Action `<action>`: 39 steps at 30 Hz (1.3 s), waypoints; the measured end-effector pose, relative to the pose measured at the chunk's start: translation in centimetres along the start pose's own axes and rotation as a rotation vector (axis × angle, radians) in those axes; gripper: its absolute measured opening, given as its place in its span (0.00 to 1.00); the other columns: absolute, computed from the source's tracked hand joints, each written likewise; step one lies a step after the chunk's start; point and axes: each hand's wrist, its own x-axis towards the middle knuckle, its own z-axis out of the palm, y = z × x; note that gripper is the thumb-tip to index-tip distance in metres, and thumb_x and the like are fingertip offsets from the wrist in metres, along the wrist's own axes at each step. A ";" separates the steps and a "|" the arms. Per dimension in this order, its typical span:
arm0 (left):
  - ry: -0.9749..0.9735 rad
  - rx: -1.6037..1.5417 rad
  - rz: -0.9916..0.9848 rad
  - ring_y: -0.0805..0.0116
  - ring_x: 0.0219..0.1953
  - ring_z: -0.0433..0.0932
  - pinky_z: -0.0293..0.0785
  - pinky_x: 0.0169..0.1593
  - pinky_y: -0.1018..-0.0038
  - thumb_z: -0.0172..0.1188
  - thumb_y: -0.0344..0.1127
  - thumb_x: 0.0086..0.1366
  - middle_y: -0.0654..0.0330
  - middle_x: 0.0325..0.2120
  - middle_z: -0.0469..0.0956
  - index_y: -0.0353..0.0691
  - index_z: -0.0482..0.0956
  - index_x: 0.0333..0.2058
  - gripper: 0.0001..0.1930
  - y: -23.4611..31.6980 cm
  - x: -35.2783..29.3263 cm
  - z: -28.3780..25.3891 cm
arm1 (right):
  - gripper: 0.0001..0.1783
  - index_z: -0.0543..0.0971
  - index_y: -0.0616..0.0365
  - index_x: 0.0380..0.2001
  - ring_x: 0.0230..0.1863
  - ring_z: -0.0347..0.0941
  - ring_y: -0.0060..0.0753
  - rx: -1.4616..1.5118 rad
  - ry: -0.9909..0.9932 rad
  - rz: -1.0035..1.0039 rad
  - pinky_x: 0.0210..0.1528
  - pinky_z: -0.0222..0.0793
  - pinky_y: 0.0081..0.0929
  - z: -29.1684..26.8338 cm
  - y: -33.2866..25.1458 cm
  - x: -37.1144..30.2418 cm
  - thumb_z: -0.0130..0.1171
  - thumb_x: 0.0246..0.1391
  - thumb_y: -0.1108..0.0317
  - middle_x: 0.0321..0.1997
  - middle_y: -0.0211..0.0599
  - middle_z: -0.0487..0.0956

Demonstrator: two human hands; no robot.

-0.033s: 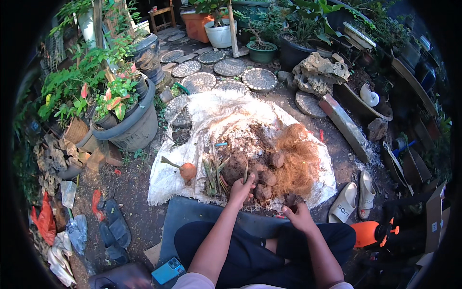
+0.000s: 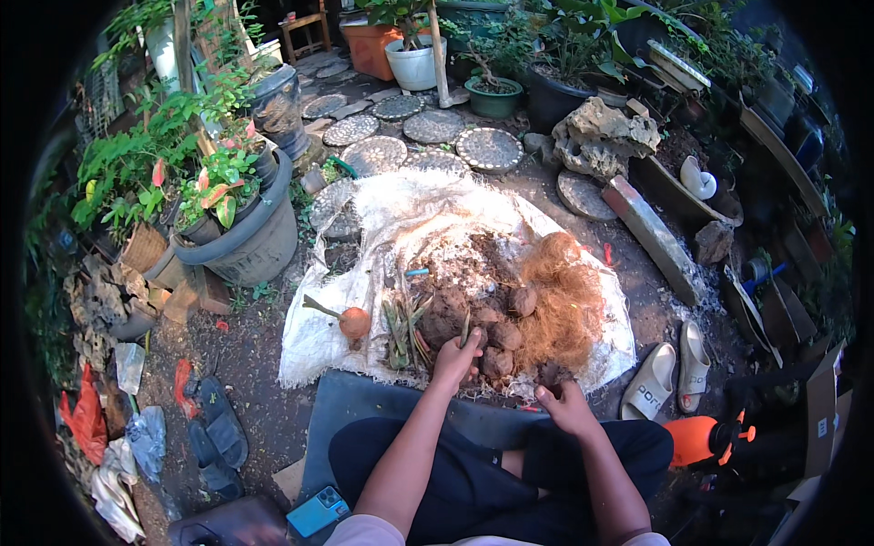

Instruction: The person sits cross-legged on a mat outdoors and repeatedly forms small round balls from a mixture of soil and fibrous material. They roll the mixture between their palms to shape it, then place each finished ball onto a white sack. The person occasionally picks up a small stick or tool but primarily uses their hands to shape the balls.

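Observation:
My left hand is closed around a thin green stem that stands upright from its fingers. The stem's lower end is hidden by the hand. My right hand has its fingers curled at a dark clump of soil, its thumb toward the left hand. Beyond the hands lie several brown soil balls and a larger dark mound of soil. A heap of orange-brown fibre sits at their right. Left of them are cut green stalks and an orange-brown ball with a stem.
A white woven sack lies under everything, with a dark mat before it. Large pots stand left, a stone block and pale sandals right. An orange sprayer and a blue phone are near me.
My right hand has risen very slightly toward the pile with the clump of soil. The left hand and the stem have not visibly moved.

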 end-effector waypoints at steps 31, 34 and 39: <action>-0.417 0.441 0.373 0.74 0.24 0.77 0.74 0.31 0.72 0.55 0.44 0.74 0.61 0.25 0.78 0.33 0.77 0.38 0.16 -1.6 -3.6 5.9 | 0.28 0.79 0.57 0.23 0.19 0.57 0.14 0.661 0.073 0.030 0.22 0.51 0.20 4.9 6.0 4.9 0.49 0.71 0.49 0.16 0.20 0.67; -0.388 0.444 0.343 0.76 0.24 0.77 0.74 0.30 0.73 0.55 0.42 0.74 0.63 0.25 0.77 0.35 0.75 0.34 0.15 -1.6 -4.0 6.1 | 0.27 0.77 0.55 0.21 0.19 0.56 0.14 0.645 0.194 0.074 0.21 0.48 0.21 4.4 5.6 5.4 0.49 0.71 0.49 0.16 0.19 0.66; -0.339 0.330 0.283 0.76 0.22 0.75 0.73 0.30 0.73 0.58 0.43 0.72 0.64 0.22 0.77 0.35 0.77 0.35 0.14 -0.6 -4.9 5.1 | 0.25 0.69 0.47 0.24 0.19 0.51 0.14 0.745 0.573 0.116 0.22 0.48 0.20 -0.3 6.4 6.6 0.41 0.73 0.45 0.18 0.17 0.59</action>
